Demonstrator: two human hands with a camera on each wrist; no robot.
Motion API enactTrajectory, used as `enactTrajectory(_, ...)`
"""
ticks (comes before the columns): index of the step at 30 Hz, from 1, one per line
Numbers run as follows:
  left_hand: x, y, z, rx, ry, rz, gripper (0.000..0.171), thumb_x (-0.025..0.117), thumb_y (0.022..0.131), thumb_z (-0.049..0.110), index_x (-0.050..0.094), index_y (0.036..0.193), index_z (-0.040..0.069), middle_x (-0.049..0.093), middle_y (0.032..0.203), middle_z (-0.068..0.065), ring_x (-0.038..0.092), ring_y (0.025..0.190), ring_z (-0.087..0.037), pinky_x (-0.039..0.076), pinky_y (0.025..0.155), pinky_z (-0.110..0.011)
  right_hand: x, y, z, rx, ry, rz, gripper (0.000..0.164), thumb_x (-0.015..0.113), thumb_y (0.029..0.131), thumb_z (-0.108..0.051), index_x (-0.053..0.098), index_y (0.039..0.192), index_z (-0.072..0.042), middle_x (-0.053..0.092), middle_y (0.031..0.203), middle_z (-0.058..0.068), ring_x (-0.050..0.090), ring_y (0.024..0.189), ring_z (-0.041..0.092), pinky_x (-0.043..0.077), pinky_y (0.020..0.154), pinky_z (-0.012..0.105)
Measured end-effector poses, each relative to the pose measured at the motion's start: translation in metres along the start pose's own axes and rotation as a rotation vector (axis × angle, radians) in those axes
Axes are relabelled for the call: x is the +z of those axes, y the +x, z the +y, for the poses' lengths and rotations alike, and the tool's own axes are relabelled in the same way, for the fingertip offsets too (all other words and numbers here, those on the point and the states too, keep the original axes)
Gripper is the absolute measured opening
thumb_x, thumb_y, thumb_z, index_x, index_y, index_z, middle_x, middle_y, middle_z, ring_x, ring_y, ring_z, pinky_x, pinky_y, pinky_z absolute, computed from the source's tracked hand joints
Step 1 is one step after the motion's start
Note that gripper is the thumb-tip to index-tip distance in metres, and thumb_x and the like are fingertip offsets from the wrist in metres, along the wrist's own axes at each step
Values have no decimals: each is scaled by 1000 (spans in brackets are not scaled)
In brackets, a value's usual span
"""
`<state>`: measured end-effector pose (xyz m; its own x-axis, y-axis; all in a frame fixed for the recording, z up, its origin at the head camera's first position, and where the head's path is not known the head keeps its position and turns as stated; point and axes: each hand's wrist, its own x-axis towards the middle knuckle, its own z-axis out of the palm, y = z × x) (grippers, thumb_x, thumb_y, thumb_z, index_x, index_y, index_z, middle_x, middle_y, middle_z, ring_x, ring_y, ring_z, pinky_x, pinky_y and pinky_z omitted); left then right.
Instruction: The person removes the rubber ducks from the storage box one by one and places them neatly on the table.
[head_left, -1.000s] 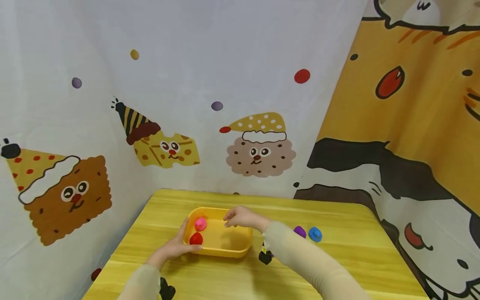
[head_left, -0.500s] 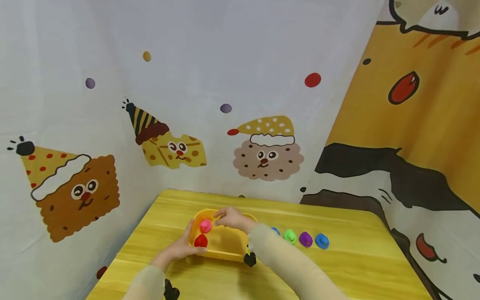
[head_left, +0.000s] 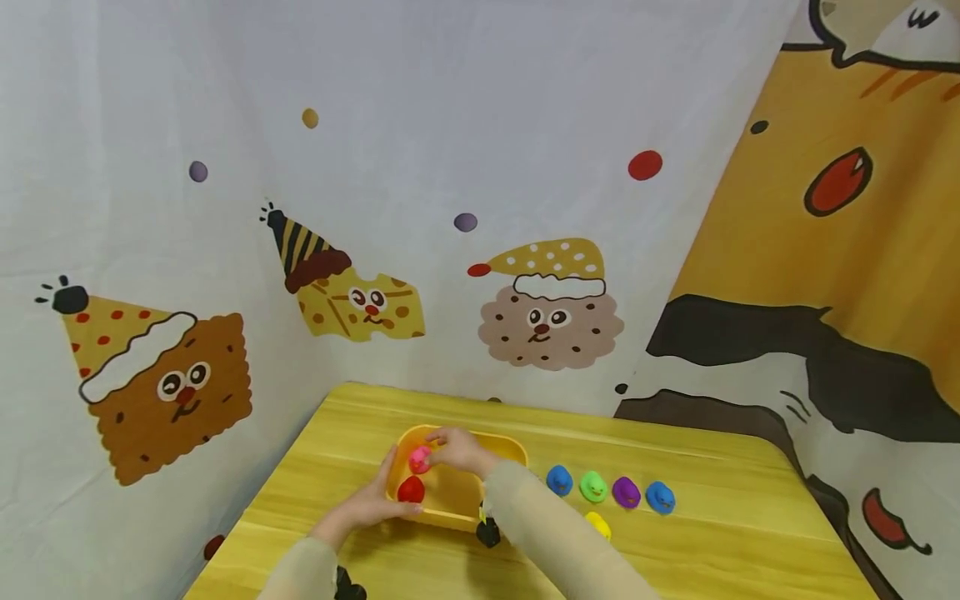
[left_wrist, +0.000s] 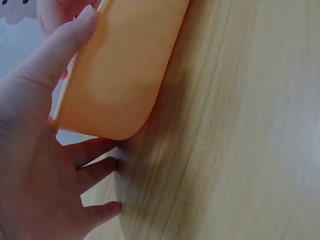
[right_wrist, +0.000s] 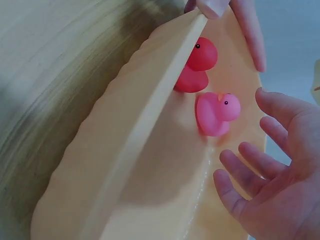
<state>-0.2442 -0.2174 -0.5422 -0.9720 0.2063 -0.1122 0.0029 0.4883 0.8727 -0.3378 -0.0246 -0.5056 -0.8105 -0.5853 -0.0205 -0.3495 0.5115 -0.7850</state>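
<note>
A yellow-orange plastic basket (head_left: 501, 443) stands on the table, with a pink rubber duck (right_wrist: 219, 114) and a red rubber duck (right_wrist: 201, 64) inside at its left end. My left hand (head_left: 367, 503) holds that end, the thumb (left_wrist: 75, 37) at the front rim and the other fingers spread against the end wall. My right hand (right_wrist: 272, 170) reaches over the basket, its parted fingers close beside the pink duck. In the right wrist view a gap shows between those fingertips and the duck, and the palm holds nothing.
Right of the basket, a blue duck (head_left: 559, 480), a green duck (head_left: 593, 487), a purple duck (head_left: 626, 492) and another blue duck (head_left: 661, 497) stand in a row. A yellow duck (head_left: 597, 525) shows partly behind the right sleeve. A printed curtain (head_left: 450, 125) hangs behind the wood-grain table (head_left: 750, 500).
My right hand has moved left across the basket to the pink duck. More of the row of ducks shows beside the sleeve. My left hand keeps its hold, and the head view has shifted slightly.
</note>
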Motion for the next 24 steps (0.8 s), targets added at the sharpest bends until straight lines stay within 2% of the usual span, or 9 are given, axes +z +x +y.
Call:
enactTrajectory(8, 1, -3, 6, -6, -6, -4, 124, 85, 74, 30, -6, 154, 5, 11, 153, -36, 32, 131, -54, 26, 104, -66, 7, 5, -1, 6, -39, -35, 44, 73, 83, -9, 62, 124, 2, 62, 123, 18, 56, 114, 34, 45, 96, 46)
enactTrajectory(14, 3, -2, 7, -2, -13, 2, 122, 84, 76, 31, -6, 154, 5, 11, 153, -36, 31, 131, -54, 26, 105, -65, 11, 7, -2, -16, -114, -22, 44, 74, 82, -7, 62, 124, 2, 64, 119, 17, 59, 105, 31, 47, 93, 40)
enactTrajectory(21, 3, -2, 4, 32, 16, -6, 123, 81, 77, 39, -9, 154, 6, 9, 151, -40, 29, 130, -58, 24, 103, -69, 17, 13, 3, -5, -164, -28, 46, 74, 81, -7, 62, 125, 0, 67, 112, 13, 59, 95, 22, 48, 90, 35)
enactTrajectory(24, 3, -2, 2, 19, 11, -2, 125, 82, 75, 43, -9, 154, 8, 9, 153, -37, 28, 131, -57, 22, 104, -68, 20, 16, 6, -8, -171, -42, 47, 74, 82, -8, 62, 126, -1, 67, 112, 11, 58, 93, 19, 48, 88, 33)
